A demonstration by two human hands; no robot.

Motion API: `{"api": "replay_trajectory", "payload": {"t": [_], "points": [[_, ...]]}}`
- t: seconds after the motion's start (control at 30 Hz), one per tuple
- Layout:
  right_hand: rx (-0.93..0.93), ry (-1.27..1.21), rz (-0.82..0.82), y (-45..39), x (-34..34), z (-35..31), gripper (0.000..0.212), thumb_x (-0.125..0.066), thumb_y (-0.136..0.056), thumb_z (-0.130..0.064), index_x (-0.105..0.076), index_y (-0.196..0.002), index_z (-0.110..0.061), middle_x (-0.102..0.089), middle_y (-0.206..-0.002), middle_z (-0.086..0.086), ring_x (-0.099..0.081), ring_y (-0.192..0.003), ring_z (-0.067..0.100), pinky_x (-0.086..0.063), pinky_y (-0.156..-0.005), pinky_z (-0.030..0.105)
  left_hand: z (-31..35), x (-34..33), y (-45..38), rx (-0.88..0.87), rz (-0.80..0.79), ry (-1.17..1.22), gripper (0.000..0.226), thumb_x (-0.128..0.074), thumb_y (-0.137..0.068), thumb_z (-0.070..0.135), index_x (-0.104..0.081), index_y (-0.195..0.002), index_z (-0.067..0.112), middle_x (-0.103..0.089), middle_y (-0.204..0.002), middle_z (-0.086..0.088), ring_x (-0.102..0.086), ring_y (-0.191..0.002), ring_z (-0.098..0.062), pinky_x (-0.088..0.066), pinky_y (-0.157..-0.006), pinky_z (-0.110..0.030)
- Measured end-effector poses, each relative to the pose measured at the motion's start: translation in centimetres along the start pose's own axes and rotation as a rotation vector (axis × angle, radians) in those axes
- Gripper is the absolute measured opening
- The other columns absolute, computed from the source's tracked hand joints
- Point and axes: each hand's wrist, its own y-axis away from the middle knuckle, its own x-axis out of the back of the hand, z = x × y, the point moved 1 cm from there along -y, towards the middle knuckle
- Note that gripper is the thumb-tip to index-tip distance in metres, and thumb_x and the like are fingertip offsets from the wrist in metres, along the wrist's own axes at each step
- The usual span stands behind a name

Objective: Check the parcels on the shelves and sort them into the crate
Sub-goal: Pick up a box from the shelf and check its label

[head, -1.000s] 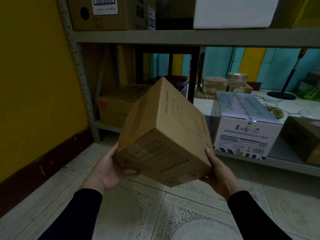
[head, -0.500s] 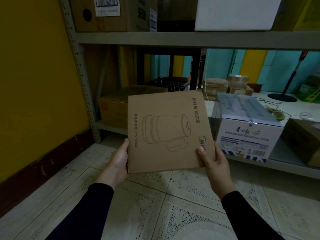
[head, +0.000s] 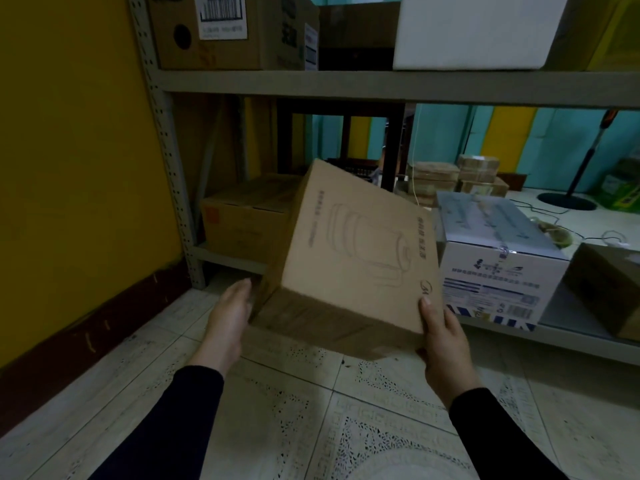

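Note:
I hold a brown cardboard parcel [head: 353, 251] with a kettle line drawing on its face, tilted in the air in front of the lower shelf [head: 519, 336]. My left hand [head: 230, 317] lies flat against its lower left side, fingers straight. My right hand [head: 445, 337] grips the lower right corner, thumb on the printed face and fingers hidden underneath. A dark slatted crate [head: 349, 165] peeks out just behind the parcel's top corner, mostly hidden.
On the lower shelf sit a brown box [head: 242, 220] at left, a white and blue box [head: 495, 258] and another brown box [head: 606, 289] at right. The upper shelf [head: 346, 83] carries a labelled carton [head: 221, 29] and a white box [head: 474, 29]. The yellow wall [head: 69, 150] is at left and tiled floor lies below.
The parcel has been turned in my hands: half a second ago its kettle face was square to me, now it tips back and its underside shows. Both hands stay at its sides.

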Motion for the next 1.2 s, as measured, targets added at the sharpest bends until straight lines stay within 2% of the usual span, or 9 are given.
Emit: {"api": "replay_trajectory", "payload": {"t": [0.1, 0.27, 0.4, 0.53, 0.63, 0.8, 1.03, 1.1, 1.2], "points": [[-0.125, -0.007, -0.018, 0.0, 0.2, 0.1, 0.034, -0.057, -0.100, -0.041, -0.060, -0.130, -0.025, -0.068, -0.122, 0.008, -0.063, -0.114, 0.032, -0.052, -0.101, 0.054, -0.3, 0.4, 0.8, 0.149, -0.042, 0.119, 0.057, -0.054, -0.093, 0.058, -0.052, -0.136, 0.020, -0.060, -0.120, -0.006, -0.056, -0.104, -0.024, -0.043, -0.092, -0.037], [-0.166, 0.130, -0.023, 0.0, -0.4, 0.4, 0.044, -0.053, -0.101, -0.048, -0.056, -0.137, -0.023, -0.066, -0.125, 0.010, -0.063, -0.115, 0.032, -0.052, -0.102, 0.054, -0.8, 0.9, 0.3, 0.236, -0.104, 0.460, 0.051, -0.062, -0.092, 0.048, -0.055, -0.129, 0.015, -0.060, -0.118, -0.016, -0.056, -0.109, -0.035, -0.045, -0.091, -0.050], [-0.020, 0.487, 0.015, 0.4, -1.6, -0.1, 0.071, -0.053, -0.097, -0.057, -0.033, -0.157, -0.025, -0.043, -0.156, 0.006, -0.050, -0.133, 0.025, -0.043, -0.108, 0.045, -0.8, 0.4, 0.5, 0.220, -0.043, 0.361, 0.067, -0.065, -0.090, 0.048, -0.046, -0.145, 0.014, -0.055, -0.138, -0.015, -0.056, -0.104, -0.029, -0.048, -0.083, -0.043], [0.021, 0.386, -0.250, 1.9, -4.3, -0.7, 0.084, -0.046, -0.087, -0.078, -0.035, -0.156, -0.032, -0.049, -0.149, -0.006, -0.056, -0.111, 0.001, -0.047, -0.088, 0.025, 0.1, -1.7, 1.3, 0.030, 0.069, 0.124, 0.055, -0.063, -0.094, 0.045, -0.048, -0.142, 0.022, -0.060, -0.126, -0.005, -0.057, -0.103, -0.024, -0.050, -0.082, -0.038], [-0.020, 0.370, -0.232, 2.3, -5.5, 0.1, 0.108, -0.054, -0.068, -0.094, -0.037, -0.154, -0.031, -0.051, -0.148, -0.002, -0.052, -0.130, 0.018, -0.042, -0.110, 0.050, 0.6, -3.8, 2.7, -0.112, 0.081, -0.065, 0.046, -0.059, -0.096, 0.047, -0.052, -0.136, 0.025, -0.060, -0.110, 0.004, -0.058, -0.103, -0.020, -0.051, -0.093, -0.042], [-0.105, 0.106, 0.063, 0.9, -4.5, -0.2, 0.043, -0.063, -0.089, -0.059, -0.056, -0.116, -0.026, -0.061, -0.118, 0.003, -0.058, -0.107, 0.021, -0.048, -0.096, 0.044, 1.8, -5.4, 3.9, -0.238, -0.108, -0.138, 0.043, -0.045, -0.100, 0.052, -0.060, -0.132, 0.028, -0.066, -0.111, 0.012, -0.059, -0.110, -0.012, -0.048, -0.098, -0.034], [-0.275, -0.148, 0.140, -0.1, -2.2, -0.8, 0.048, -0.049, -0.093, -0.065, -0.055, -0.127, -0.031, -0.066, -0.119, 0.006, -0.060, -0.112, 0.028, -0.047, -0.102, 0.058, -0.7, -0.6, 0.2, -0.057, 0.104, -0.306, 0.082, -0.053, -0.088, 0.069, -0.034, -0.152, 0.021, -0.042, -0.153, -0.006, -0.042, -0.137, -0.028, -0.035, -0.113, -0.047], [-0.270, -0.199, 0.121, -0.1, -1.8, -0.7, 0.047, -0.047, -0.094, -0.065, -0.056, -0.126, -0.032, -0.067, -0.121, 0.007, -0.060, -0.114, 0.030, -0.046, -0.102, 0.059, -1.7, 0.6, -0.4, 0.142, 0.030, -0.097, 0.098, -0.062, -0.072, 0.077, -0.040, -0.149, 0.021, -0.051, -0.144, -0.009, -0.048, -0.129, -0.030, -0.034, -0.113, -0.050], [-0.275, -0.227, 0.066, -0.1, -1.7, -0.6, 0.046, -0.044, -0.096, -0.064, -0.059, -0.124, -0.031, -0.067, -0.121, 0.010, -0.060, -0.115, 0.032, -0.046, -0.103, 0.060, -1.9, 0.4, -0.3, 0.270, -0.176, 0.227, 0.076, -0.067, -0.081, 0.062, -0.046, -0.143, 0.022, -0.059, -0.128, -0.013, -0.055, -0.115, -0.033, -0.037, -0.109, -0.054]]}}
